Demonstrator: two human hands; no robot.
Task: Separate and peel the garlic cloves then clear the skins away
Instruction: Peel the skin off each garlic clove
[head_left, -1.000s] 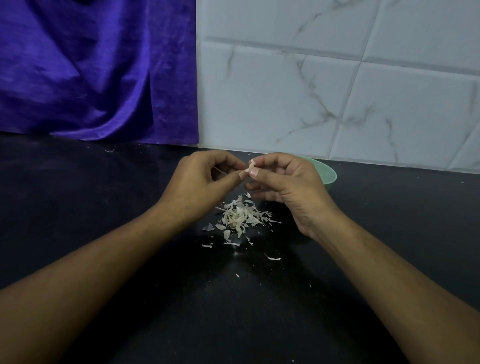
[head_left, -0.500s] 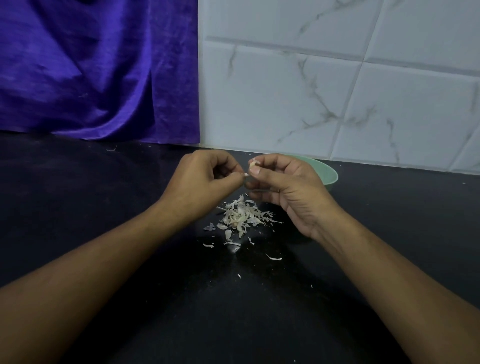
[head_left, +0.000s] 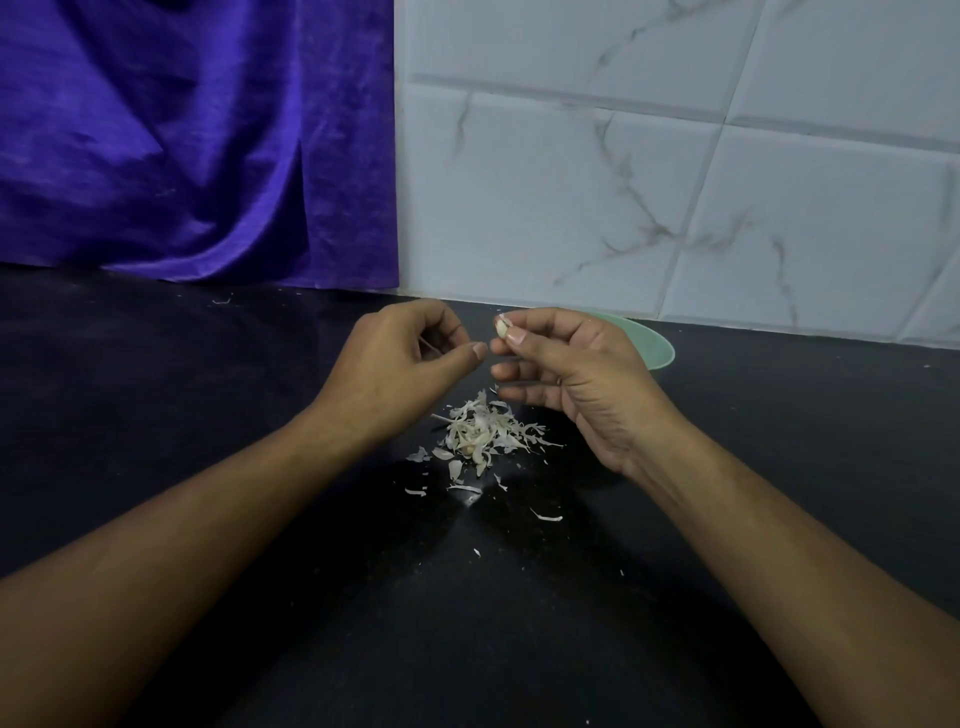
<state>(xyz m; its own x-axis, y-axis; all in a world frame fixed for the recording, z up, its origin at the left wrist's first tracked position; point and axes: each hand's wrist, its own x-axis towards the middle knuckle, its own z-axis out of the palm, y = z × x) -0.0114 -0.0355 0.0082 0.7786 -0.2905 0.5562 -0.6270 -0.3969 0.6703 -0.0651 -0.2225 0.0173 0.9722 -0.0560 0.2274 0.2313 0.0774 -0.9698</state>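
Head view: right hand (head_left: 571, 374) pinches a garlic clove (head_left: 501, 328) between thumb and forefinger tips, with the other fingers loosely curled below. The clove is in the air, above and just beyond the skin pile (head_left: 485, 436) on the black bench (head_left: 208, 415). Left hand (head_left: 400, 364) hovers above the pile's left side, thumb and forefinger pressed together. A thin skin sliver (head_left: 427, 345) shows inside that grip. Green bowl (head_left: 658, 347) sits beyond the pile to its right, mostly hidden by the right hand.

Risks: the pinch covers only the clove's lower end, so a slick surface could let it pop out. It would likely drop into the pile and get lost among the skins. The sliver may cling to the left fingers instead of falling on the pile. Stray flakes already lie on the near side of the pile, so more scatter means harder clearing.

Clove long axis is near upright with a slight lean. Its free end points up, away from the pile. Root end or tip: cannot tell.
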